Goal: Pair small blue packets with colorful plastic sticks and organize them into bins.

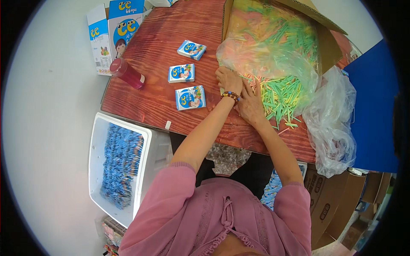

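Note:
Thin green, yellow and pink sticks [278,96] lie heaped on the table, spilling from a large clear plastic bag [252,53]. At the heap's left edge is my left hand [229,80], its fingers curled downward; whatever they hold is hidden under them. A beaded bracelet [230,95] circles that wrist. Close beside it, my right hand [250,104] rests against the sticks with its fingers stretched forward. Three small blue-and-white packets, a far packet [191,50], a middle packet [181,73] and a near packet [190,97], form a column left of my hands.
The bag sits in an open cardboard box [335,53]. A pink-red lidded bottle [128,73] and blue-and-white cartons [124,32] stand at the table's left. A white bin [147,141] full of blue packets stands below. Crumpled clear plastic [331,123] hangs over the right edge beside a blue panel [371,106].

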The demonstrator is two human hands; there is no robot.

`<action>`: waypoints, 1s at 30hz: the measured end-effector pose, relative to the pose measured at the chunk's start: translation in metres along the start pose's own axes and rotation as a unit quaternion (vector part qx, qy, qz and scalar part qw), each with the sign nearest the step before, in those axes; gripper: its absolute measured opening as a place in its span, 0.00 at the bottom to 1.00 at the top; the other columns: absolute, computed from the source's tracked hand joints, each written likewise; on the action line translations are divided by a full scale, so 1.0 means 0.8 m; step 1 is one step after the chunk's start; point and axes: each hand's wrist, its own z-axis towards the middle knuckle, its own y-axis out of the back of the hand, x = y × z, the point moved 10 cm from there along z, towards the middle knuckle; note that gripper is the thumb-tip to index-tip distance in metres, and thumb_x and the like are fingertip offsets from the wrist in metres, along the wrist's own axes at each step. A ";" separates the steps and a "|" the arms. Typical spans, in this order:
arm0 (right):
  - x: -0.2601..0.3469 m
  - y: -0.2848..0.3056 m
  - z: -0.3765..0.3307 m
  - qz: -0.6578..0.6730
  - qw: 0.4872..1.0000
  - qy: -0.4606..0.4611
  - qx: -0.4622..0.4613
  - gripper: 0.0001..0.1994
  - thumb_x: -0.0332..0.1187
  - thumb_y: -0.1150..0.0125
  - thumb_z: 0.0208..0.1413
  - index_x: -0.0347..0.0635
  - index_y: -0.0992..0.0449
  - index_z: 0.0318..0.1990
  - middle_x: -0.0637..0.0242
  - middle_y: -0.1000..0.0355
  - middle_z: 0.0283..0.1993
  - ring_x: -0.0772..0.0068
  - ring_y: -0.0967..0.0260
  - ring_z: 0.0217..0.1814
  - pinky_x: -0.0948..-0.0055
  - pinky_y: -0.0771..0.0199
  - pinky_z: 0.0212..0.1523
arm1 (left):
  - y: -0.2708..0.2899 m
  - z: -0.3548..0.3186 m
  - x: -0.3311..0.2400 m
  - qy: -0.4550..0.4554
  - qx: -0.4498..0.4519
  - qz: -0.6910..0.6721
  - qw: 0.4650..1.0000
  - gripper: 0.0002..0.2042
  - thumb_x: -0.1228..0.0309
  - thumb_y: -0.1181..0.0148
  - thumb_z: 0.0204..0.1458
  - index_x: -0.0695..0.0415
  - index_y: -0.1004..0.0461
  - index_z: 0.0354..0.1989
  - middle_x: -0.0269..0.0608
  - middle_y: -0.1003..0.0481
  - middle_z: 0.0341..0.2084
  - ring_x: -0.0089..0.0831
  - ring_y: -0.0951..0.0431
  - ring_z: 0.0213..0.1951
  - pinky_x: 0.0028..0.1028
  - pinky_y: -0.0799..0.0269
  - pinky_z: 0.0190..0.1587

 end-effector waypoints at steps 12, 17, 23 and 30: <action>0.005 0.011 -0.013 0.038 0.998 -0.030 -0.028 0.22 0.46 0.41 0.52 0.47 0.28 0.52 0.61 0.43 0.65 0.59 0.52 0.70 0.41 0.59 0.66 | 0.018 0.029 0.047 -0.018 0.058 -0.295 0.954 0.12 0.68 0.48 0.54 0.65 0.34 0.39 0.49 0.28 0.31 0.38 0.26 0.33 0.32 0.30 0.38; 0.020 0.023 -0.009 0.034 0.999 -0.028 -0.028 0.21 0.46 0.40 0.52 0.48 0.29 0.51 0.62 0.41 0.63 0.60 0.51 0.70 0.41 0.61 0.66 | 0.001 0.034 0.073 0.056 0.152 -0.370 0.915 0.14 0.69 0.45 0.53 0.65 0.35 0.44 0.41 0.29 0.33 0.26 0.29 0.34 0.26 0.31 0.35; 0.043 0.013 -0.008 0.050 0.998 0.007 -0.045 0.19 0.38 0.39 0.49 0.49 0.28 0.50 0.63 0.41 0.62 0.58 0.52 0.70 0.39 0.64 0.67 | 0.015 0.058 0.093 0.047 0.164 -0.285 0.943 0.20 0.68 0.43 0.51 0.68 0.36 0.49 0.50 0.29 0.42 0.32 0.29 0.44 0.29 0.31 0.43; 0.026 0.004 -0.018 0.049 0.998 -0.024 -0.005 0.20 0.39 0.38 0.50 0.50 0.29 0.51 0.65 0.41 0.64 0.59 0.55 0.71 0.42 0.68 0.69 | 0.141 0.002 0.013 -0.295 0.050 -0.025 0.954 0.12 0.70 0.47 0.55 0.62 0.30 0.45 0.41 0.27 0.40 0.34 0.26 0.42 0.31 0.31 0.43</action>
